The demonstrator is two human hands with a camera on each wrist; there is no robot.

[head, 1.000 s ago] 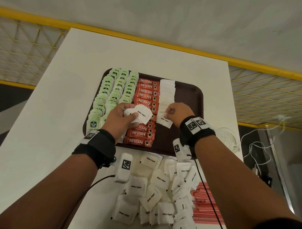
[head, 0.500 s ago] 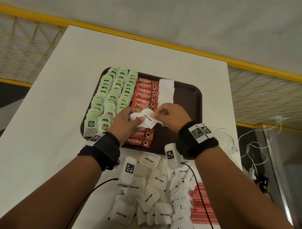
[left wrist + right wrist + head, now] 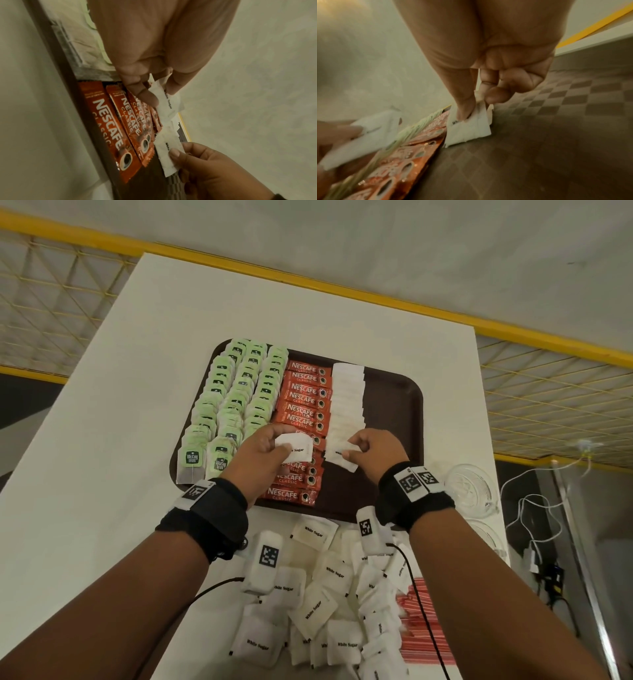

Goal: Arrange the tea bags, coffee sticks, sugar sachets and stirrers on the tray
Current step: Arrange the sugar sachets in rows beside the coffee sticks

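A brown tray [image 3: 394, 392] holds rows of green tea bags [image 3: 239, 395], a column of red coffee sticks [image 3: 305, 405] and a column of white sugar sachets [image 3: 347, 398]. My left hand [image 3: 270, 446] hovers over the coffee sticks and grips a small stack of sugar sachets [image 3: 296, 448] [image 3: 165, 100]. My right hand [image 3: 370, 450] pinches one sugar sachet [image 3: 339, 457] [image 3: 467, 129] between thumb and fingers, low over the near end of the sachet column. A loose pile of sugar sachets [image 3: 318, 604] lies on the table in front of the tray, with red stirrers [image 3: 421, 628] at its right.
The white table [image 3: 137, 405] has bare room left of and behind the tray. Clear glass dishes [image 3: 472, 487] stand right of the tray by the table's edge. White cables [image 3: 534, 508] hang beyond that edge. A yellow rail [image 3: 376, 299] runs behind.
My right hand met the left hand at its stack, took one sachet and carried it right to the near end of the sachet column. The left hand stayed over the coffee sticks.
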